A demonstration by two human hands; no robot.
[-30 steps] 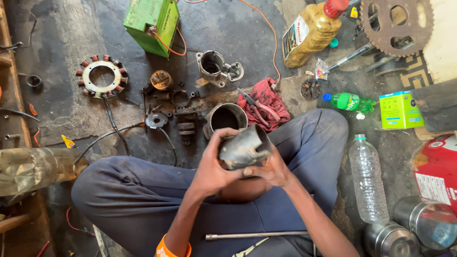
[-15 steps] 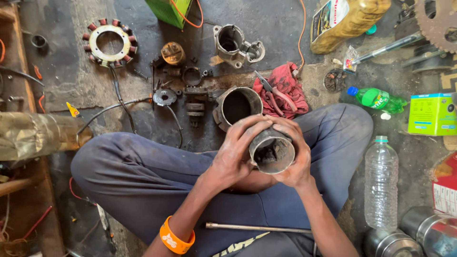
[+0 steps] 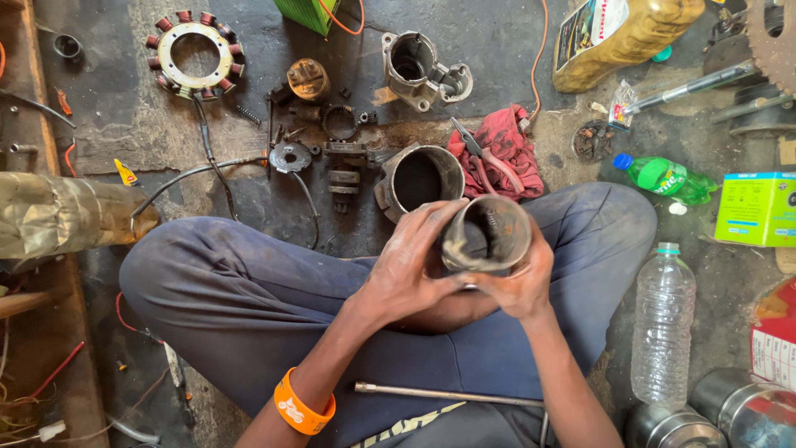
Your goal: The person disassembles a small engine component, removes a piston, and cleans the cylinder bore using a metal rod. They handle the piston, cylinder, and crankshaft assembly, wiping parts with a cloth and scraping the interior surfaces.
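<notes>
Both hands hold a hollow metal cylinder (image 3: 487, 234) over the lap, open end facing up. Left hand (image 3: 410, 265) has its grip closed on the cylinder's left side, fingers wrapped on the rim; right hand (image 3: 518, 286) grips it from below and the right (palm mostly hidden). Just above the cylinder, on the floor: a second metal sleeve (image 3: 423, 178). Upper right of the cylinder: red rag (image 3: 497, 149) with pliers (image 3: 485, 156) on top. Below the cylinder: steel rod (image 3: 448, 395) across the trousers.
</notes>
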